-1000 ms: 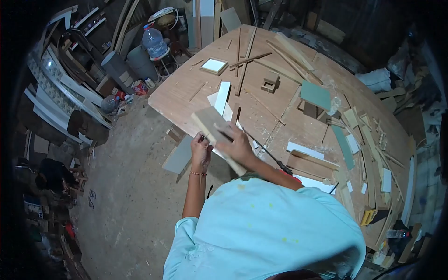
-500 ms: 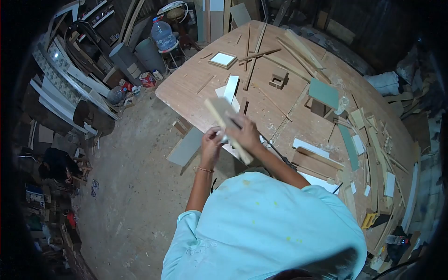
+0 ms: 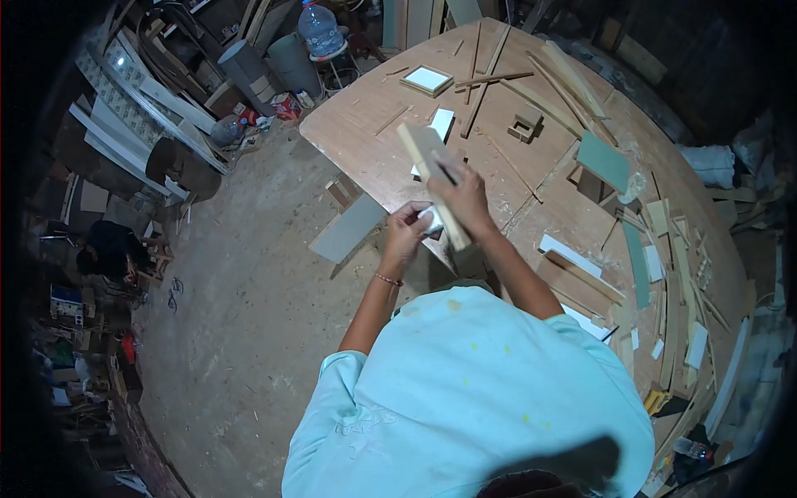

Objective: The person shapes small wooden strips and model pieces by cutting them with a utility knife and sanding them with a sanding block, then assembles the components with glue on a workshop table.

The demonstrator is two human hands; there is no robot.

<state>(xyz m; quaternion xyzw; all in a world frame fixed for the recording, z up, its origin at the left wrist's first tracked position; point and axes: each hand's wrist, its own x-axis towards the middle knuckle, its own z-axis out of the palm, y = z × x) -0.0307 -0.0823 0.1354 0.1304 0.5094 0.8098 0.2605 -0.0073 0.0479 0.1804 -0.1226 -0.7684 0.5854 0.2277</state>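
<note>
My right hand (image 3: pixel 465 199) is wrapped round a long wooden board (image 3: pixel 425 158) with a pale edge, which slants over the near-left edge of the wooden table (image 3: pixel 357 116). A dark, slim object, too small to name, shows by its fingers. Just left of the board, my left hand (image 3: pixel 407 228) pinches a small white piece (image 3: pixel 431 219) close to the board's lower part. Beyond the board a white strip (image 3: pixel 442 123) lies on the table.
A small framed panel (image 3: pixel 427 79), wooden strips, a small wooden box (image 3: pixel 525 124) and a green panel (image 3: pixel 603 162) lie on the table. A grey board (image 3: pixel 349 236) is below its left edge. A co-worker (image 3: pixel 112 249) is low at far left. A water bottle (image 3: pixel 320 31) stands on a stool.
The view has shifted, so the table sits further right and higher. The board in my right hand is a little more upright, and the white piece in my left hand shows more clearly.
</note>
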